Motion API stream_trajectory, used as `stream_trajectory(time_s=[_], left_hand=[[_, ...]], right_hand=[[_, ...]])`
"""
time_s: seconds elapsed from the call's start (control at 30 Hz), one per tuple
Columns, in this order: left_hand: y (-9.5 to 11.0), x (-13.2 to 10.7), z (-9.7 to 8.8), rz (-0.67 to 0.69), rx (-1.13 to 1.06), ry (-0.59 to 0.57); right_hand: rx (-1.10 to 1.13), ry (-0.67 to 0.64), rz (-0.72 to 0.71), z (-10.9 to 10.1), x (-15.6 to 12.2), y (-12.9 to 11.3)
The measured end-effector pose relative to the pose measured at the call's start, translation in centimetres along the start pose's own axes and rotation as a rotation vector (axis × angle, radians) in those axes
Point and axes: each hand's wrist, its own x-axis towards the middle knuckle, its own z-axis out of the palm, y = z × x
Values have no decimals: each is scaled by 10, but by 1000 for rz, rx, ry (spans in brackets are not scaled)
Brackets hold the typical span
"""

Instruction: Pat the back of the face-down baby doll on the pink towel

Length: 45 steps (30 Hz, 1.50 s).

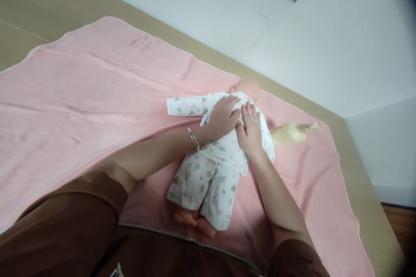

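Currently: doll point(201, 177), supine on pink towel point(97, 86), long axis 7 to 1 o'clock, head at 1. Both hands rest on its chest: left hand point(222, 114), fingers curled over shirt point(224, 149) front, grip unclear; right hand point(250, 132), fingers flat, holding nothing.

A white outfit point(214, 169) dotted with small green and pink prints stands out against a plain pink blanket point(97, 91) — the doll's head point(248, 88) and feet point(195, 220) are peach. Brown sleeves point(65, 225), a silver bangle point(193, 138), a tan surface point(32, 4) and a pale grey-white wall point(325, 52) frame them.
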Motion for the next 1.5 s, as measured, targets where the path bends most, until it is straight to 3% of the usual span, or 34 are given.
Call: stream_trajectory(time_s=[1.0,1.2,1.27,1.4,1.5], left_hand=[[-1,-1,0,-11,1,-14],[2,-3,-3,5,-24,20],[2,-4,-4,13,-49,28],[1,-5,-4,3,-70,37],[2,-5,-4,14,-74,38]], right_hand=[[-17,3,-11,0,-1,-1],[-76,255,-14,-7,-8,-9],[-64,210,-29,-7,-8,-10],[5,0,-14,-9,-6,-13],[22,92,-9,-13,-8,-15]])
